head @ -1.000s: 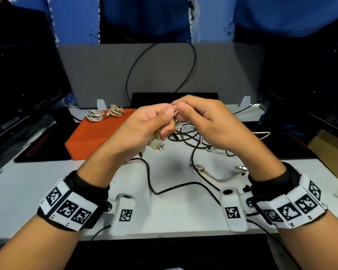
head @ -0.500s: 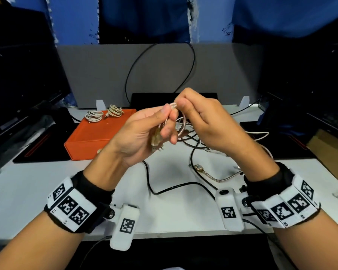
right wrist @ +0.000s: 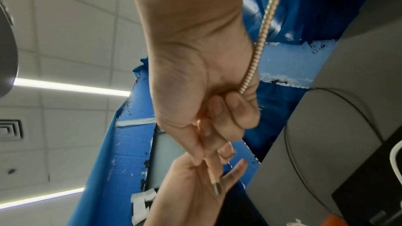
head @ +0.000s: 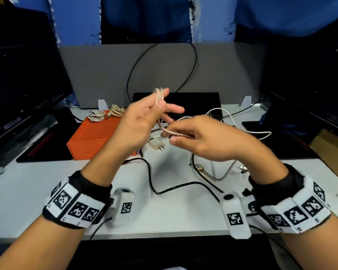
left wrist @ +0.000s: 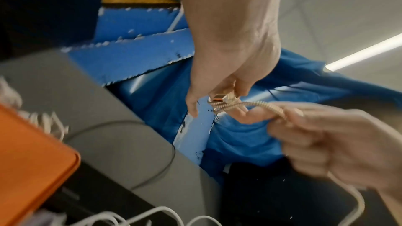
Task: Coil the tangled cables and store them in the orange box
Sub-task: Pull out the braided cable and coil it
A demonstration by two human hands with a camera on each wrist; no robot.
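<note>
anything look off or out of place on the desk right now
Yes. Two coiled white cables sit on top of the closed orange box, not inside it. A tangle of black and white cables sprawls loose across the white desk. Both hands hold a braided gold cable in mid-air.

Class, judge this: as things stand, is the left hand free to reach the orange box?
Probably not yet. The left hand holds the braided cable's coils; the orange box lies unobstructed beside it.

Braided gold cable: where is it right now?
Head view, centre: the braided gold cable is held above the white desk between both hands, looped in the left hand, pinched by the right hand, just right of the orange box.
</note>
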